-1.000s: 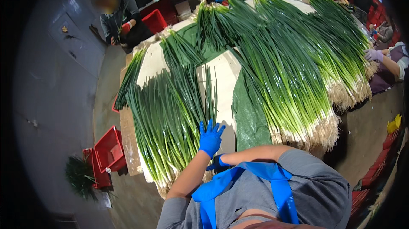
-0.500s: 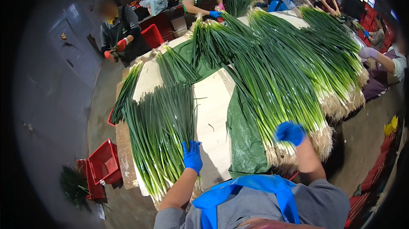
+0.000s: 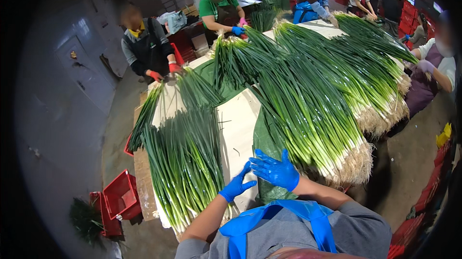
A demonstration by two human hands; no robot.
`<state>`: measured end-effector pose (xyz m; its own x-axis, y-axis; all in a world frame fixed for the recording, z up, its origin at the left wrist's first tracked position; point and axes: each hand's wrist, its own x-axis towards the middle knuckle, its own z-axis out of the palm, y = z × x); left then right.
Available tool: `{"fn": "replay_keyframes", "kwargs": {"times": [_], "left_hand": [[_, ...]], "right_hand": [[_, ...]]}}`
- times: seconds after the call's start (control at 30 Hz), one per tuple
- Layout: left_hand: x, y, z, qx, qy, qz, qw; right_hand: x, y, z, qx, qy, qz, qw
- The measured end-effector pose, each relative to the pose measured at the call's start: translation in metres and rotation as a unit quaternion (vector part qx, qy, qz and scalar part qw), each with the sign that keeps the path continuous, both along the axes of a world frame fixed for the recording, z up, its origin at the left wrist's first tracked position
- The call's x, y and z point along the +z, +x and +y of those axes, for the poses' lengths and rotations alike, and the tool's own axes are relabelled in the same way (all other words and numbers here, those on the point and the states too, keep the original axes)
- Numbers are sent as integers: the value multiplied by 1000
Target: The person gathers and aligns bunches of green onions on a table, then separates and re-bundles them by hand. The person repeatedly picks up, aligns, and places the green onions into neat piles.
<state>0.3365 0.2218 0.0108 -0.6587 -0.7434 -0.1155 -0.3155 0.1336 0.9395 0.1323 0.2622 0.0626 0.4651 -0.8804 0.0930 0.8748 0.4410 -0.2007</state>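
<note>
Both my hands wear blue gloves and are near each other over the bare strip of table in front of me. My left hand point(image 3: 237, 185) has its fingers apart and holds nothing, beside the left pile of green onions point(image 3: 185, 158). Just right of it, my right hand point(image 3: 279, 171) is spread open and empty above a green woven sheet point(image 3: 265, 136). A large pile of green onions point(image 3: 308, 110) lies to the right, its pale stalks and shaggy roots point(image 3: 356, 162) toward me.
A pale table point(image 3: 238, 117) bears the piles. Red crates point(image 3: 122, 195) stand on the floor at left, by loose green leaves point(image 3: 85, 219). A person in red gloves point(image 3: 149, 49) handles onions at far left; one in a green shirt point(image 3: 221, 8) works at the back. Others stand around the table.
My right hand has moved left from the root ends of the right pile to beside my left hand. My left hand has come off the left pile. The red-gloved person has reached onto the table.
</note>
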Motion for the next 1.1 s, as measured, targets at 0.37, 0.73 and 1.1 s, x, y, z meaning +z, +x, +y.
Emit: {"fn": "replay_keyframes", "kwargs": {"times": [0.37, 0.73, 1.1], "left_hand": [[-6, 2, 29, 117, 483, 280, 821], [-5, -7, 26, 122, 411, 202, 881], [16, -17, 35, 160, 311, 130, 928]], "right_hand": [[35, 82, -1, 228, -12, -141, 963], [30, 83, 13, 231, -161, -105, 954], [37, 22, 46, 117, -187, -105, 970]]}}
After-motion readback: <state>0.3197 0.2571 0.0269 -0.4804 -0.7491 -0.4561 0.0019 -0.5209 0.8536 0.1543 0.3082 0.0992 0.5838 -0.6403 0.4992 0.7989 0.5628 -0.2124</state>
